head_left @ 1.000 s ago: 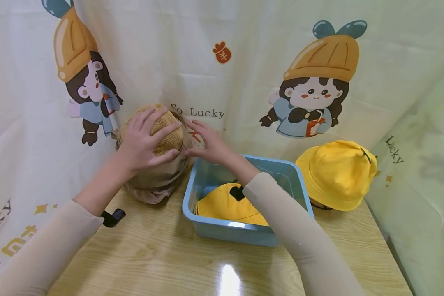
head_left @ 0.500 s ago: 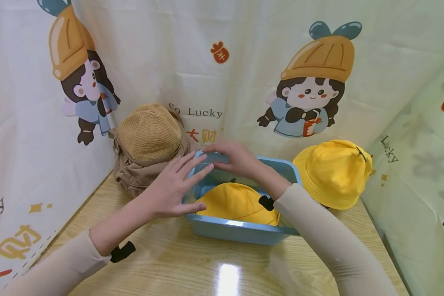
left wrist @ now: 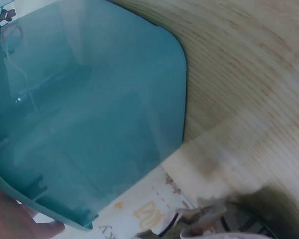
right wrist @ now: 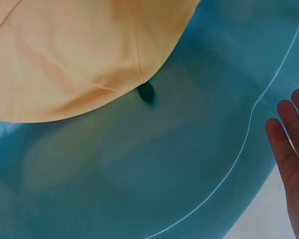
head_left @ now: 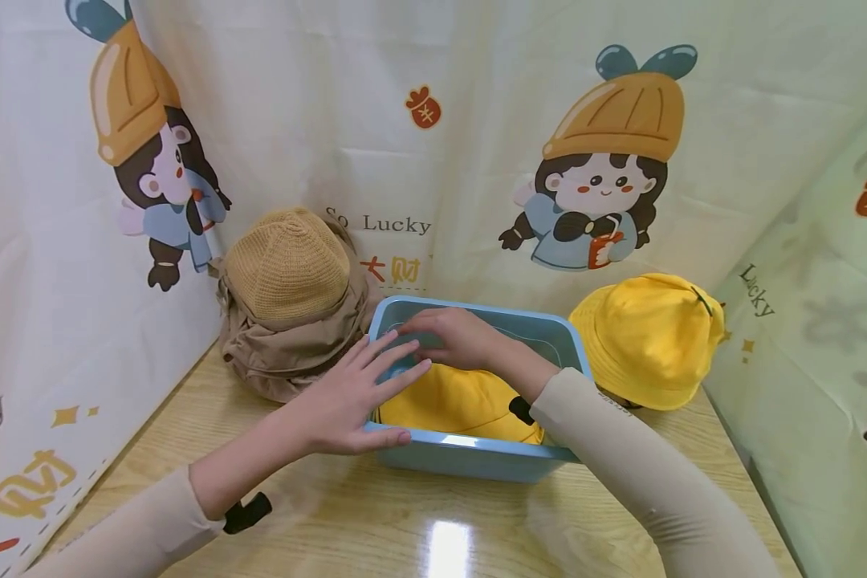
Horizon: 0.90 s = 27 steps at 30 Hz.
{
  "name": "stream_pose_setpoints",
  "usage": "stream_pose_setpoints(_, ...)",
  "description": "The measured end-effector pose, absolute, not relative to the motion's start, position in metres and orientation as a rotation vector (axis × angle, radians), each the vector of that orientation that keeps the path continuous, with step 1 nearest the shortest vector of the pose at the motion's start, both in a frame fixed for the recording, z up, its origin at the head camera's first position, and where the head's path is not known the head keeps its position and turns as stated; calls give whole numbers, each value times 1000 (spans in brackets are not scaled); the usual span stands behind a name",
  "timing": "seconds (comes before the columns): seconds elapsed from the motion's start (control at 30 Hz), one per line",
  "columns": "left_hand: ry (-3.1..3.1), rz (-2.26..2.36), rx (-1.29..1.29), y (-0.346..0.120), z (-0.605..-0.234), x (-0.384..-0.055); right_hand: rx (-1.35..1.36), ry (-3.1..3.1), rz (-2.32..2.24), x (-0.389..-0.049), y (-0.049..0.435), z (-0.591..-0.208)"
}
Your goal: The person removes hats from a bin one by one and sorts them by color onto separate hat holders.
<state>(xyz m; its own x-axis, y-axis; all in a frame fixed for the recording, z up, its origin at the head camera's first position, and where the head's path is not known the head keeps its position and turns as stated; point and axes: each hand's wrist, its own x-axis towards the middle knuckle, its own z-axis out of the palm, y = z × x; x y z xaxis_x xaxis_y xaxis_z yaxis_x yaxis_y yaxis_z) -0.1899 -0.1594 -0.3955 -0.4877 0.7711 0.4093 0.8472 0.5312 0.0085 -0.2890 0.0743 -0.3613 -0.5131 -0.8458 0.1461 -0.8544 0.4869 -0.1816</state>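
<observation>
A light blue plastic tub (head_left: 462,464) sits on the table with a yellow hat (head_left: 455,401) lying in it. My left hand (head_left: 350,397) spreads its fingers over the tub's left rim and holds nothing. In the left wrist view, part of that hand (left wrist: 20,221) shows at the tub's edge. My right hand (head_left: 458,335) reaches down into the back of the tub, behind the hat, fingers loosely bent. The right wrist view shows its fingers (right wrist: 276,137) apart from the hat (right wrist: 79,59), which bears a dark green leaf tab (right wrist: 146,93).
Left of the tub, a tan knitted hat (head_left: 289,265) sits on top of a crumpled brown hat (head_left: 267,353). A second yellow hat (head_left: 650,337) stands to the right of the tub. Printed cloth (head_left: 296,104) hangs behind the wooden table (head_left: 332,514).
My left hand has left the tan knitted hat and moved right and down to the tub's left side. My right hand has gone from beside that hat down into the tub.
</observation>
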Motion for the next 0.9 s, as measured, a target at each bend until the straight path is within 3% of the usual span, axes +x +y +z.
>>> stream_pose_setpoints(0.9,-2392,-247,-1313,-154,-405,-189,1496,-3015,-334,-293,76,-400)
